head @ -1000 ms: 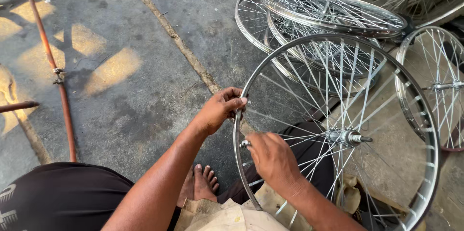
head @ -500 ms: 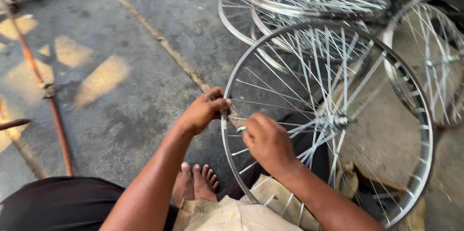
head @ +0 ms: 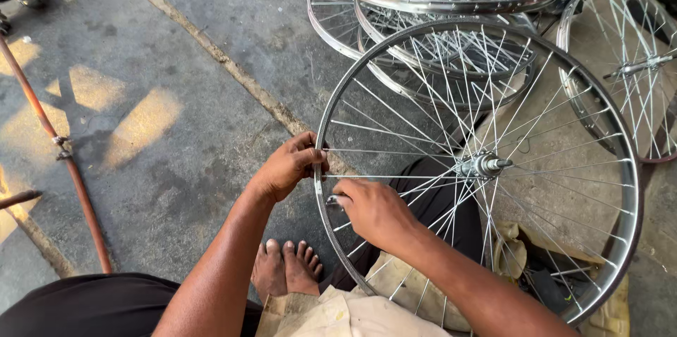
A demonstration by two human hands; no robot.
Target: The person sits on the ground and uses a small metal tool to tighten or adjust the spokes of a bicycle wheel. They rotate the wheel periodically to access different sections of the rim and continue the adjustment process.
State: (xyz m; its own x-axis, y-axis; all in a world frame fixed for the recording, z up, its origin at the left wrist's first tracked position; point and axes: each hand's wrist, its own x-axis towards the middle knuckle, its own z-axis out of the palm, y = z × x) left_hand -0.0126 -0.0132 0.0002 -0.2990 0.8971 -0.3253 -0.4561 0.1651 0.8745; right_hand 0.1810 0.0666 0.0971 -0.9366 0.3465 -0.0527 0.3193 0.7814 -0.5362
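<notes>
A silver bicycle wheel is crossed by thin shiny spokes fanning from a chrome hub. Grey concrete floor is dappled with pale yellow sunlight patches. A rusty orange-brown pipe is seen at left. Black trousers and cream cloth are seen below.

sharp daylight view, sun patches dappling the shaded floor.

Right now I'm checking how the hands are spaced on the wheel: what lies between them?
In the head view, only thin spokes cross the short gap between the left hand at the rim and the right hand just inside it.
</notes>
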